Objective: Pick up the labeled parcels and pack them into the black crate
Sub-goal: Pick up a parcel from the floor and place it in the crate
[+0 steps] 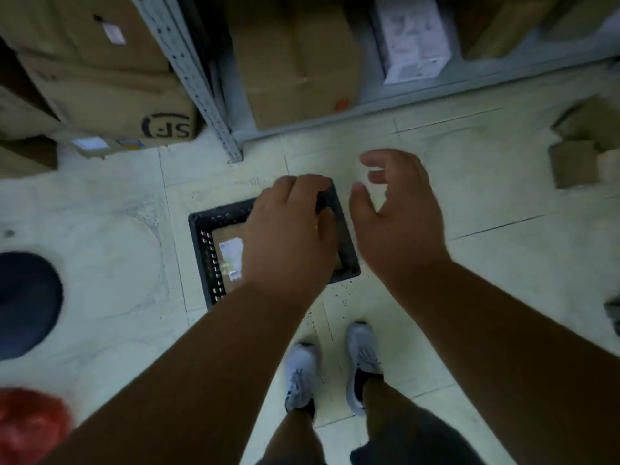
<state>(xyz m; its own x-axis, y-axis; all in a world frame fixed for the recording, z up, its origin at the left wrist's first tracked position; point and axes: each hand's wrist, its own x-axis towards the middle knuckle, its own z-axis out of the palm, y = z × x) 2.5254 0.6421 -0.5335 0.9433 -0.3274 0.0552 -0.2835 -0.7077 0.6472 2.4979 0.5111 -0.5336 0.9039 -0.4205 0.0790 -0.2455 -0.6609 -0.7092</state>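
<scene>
I observe the black crate (201,226) standing on the tiled floor (486,203), directly ahead of my shoes (364,360). One labelled parcel (226,253) lies flat in it, white label up, its long axis running away from me along the crate's left wall.

My left hand (290,236) hangs over the crate's middle and right half, fingers curled downward. Whether this grip has hold of anything, I cannot tell; the hand hides what is beneath it, and only a sliver of brown shows below the wrist. My right hand (396,209) hovers just outside the crate's right rim, fingers spread and slack, holding nothing.

The relation that matters: the loose brown parcels (577,162) on the floor lie well off to the right and slightly ahead. The right hand is plainly nearer to them; the left would have to cross my body. I judge the right-hand grip the better choice for the next pick.

Room: metal shelving (208,95) stands ahead, loaded with cardboard boxes (295,62), one marked with a courier logo (166,124). A dark round object (27,303) sits at the left edge, something red (30,427) at lower left. The picture is blurred; label text is unreadable.
</scene>
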